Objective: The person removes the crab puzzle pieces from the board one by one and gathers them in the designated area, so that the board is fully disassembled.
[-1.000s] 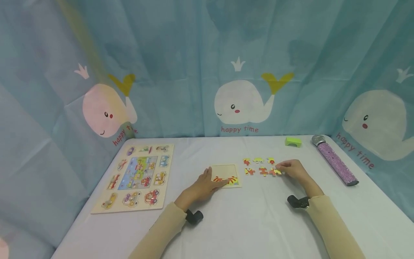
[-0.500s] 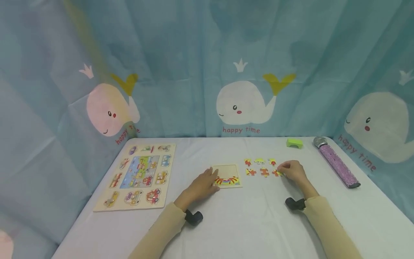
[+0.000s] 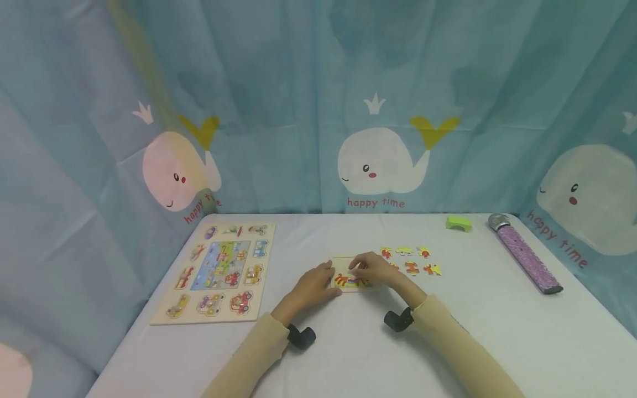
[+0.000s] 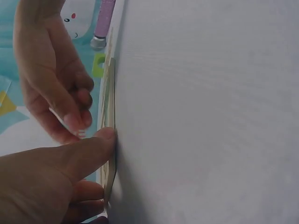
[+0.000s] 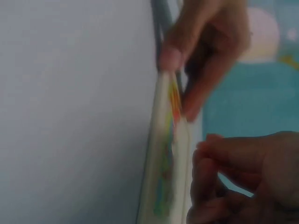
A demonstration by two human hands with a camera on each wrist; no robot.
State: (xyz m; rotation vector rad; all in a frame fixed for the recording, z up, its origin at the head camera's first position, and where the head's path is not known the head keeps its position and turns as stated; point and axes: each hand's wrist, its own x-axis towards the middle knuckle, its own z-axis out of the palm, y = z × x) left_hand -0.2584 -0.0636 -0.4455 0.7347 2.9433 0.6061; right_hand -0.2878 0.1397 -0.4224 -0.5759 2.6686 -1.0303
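Observation:
A small square wooden puzzle board (image 3: 344, 264) lies on the white table, with red, yellow and rainbow pieces fitted along its near side. My left hand (image 3: 312, 286) grips its left end, thumb on the near edge and fingers along the left side. Over the board, my right hand (image 3: 376, 267) pinches a small pale-edged puzzle piece (image 4: 81, 134), mostly hidden by the fingertips. Just right of the board lie loose puzzle pieces (image 3: 411, 268) in two rows, red and yellow; the right hand partly covers the nearest one.
A large wooden vehicle puzzle (image 3: 221, 264) lies at the left of the table. A green arched block (image 3: 458, 223) stands at the back right, beside a purple glittery microphone (image 3: 526, 254). A whale-print curtain (image 3: 278, 166) hangs around the table's back and sides.
My right hand has moved left from the right end of the loose pieces to over the board. The left hand stays at the board, its thumb now off the picture. The head view has shifted slightly.

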